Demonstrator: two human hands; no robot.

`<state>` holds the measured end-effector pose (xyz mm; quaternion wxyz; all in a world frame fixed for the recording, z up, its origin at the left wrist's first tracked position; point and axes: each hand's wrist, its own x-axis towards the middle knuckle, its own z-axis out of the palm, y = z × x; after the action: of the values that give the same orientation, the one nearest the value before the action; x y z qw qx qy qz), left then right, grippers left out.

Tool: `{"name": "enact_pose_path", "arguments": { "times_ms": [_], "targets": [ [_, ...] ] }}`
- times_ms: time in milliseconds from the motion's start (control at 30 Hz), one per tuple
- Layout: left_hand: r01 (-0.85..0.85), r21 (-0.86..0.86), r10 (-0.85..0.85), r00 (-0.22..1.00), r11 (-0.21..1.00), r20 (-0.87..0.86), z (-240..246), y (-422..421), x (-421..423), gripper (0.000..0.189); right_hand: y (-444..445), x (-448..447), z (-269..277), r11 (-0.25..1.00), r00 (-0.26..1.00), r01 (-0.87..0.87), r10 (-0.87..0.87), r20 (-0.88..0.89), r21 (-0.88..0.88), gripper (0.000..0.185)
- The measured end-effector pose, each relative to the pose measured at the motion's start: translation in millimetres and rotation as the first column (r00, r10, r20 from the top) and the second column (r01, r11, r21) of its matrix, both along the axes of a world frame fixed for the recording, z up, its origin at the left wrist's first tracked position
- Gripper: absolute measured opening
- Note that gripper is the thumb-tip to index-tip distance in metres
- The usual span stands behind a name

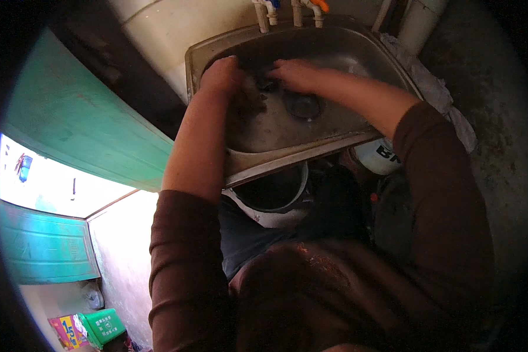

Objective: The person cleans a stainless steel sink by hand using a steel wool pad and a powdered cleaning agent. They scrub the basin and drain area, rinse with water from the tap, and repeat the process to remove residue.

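Both of my hands are down inside a stainless steel sink (281,132). My left hand (224,75) is at the left side of the basin with its fingers curled down, against a dark brown, wet-looking mass (248,103). What that mass is cannot be made out in the shadow. My right hand (297,75) reaches in from the right, fingers bent toward a small dark lump (267,83) between the hands. Shadow hides whether either hand grips anything. Just below my right hand is the round drain (303,105).
Two taps stand at the sink's back, one with a blue handle (273,3), one with an orange handle (320,5). A pale cloth (422,77) hangs by the right rim. Under the front edge are a round bucket (306,176) and a white container (376,156). A green door (88,114) is at left.
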<state>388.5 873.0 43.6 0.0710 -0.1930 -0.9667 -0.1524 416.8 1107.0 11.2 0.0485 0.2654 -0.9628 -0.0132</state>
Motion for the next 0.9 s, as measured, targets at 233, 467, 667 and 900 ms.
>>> {"name": "enact_pose_path", "arguments": {
  "times_ms": [233,467,667,900],
  "targets": [
    [0.026,-0.025,-0.026,1.0,0.999,0.014,11,7,17,0.028,57,-35,-24,0.995,0.997,0.067,-0.07,-0.028,-0.077,0.039],
    [0.07,-0.015,-0.071,0.996,0.997,-0.052,18,7,22,0.028,152,-15,4,0.92,0.966,0.258,-0.251,-0.064,0.296,0.02],
    [0.101,-0.045,-0.103,0.993,0.994,-0.053,15,17,27,0.025,6,-45,-26,0.991,0.998,0.07,-0.07,-0.004,0.116,0.025],
    [0.159,-0.045,-0.163,0.982,0.986,-0.095,8,6,28,0.023,110,-13,9,0.939,0.981,0.191,-0.189,-0.034,0.286,0.019]
  ]
}}
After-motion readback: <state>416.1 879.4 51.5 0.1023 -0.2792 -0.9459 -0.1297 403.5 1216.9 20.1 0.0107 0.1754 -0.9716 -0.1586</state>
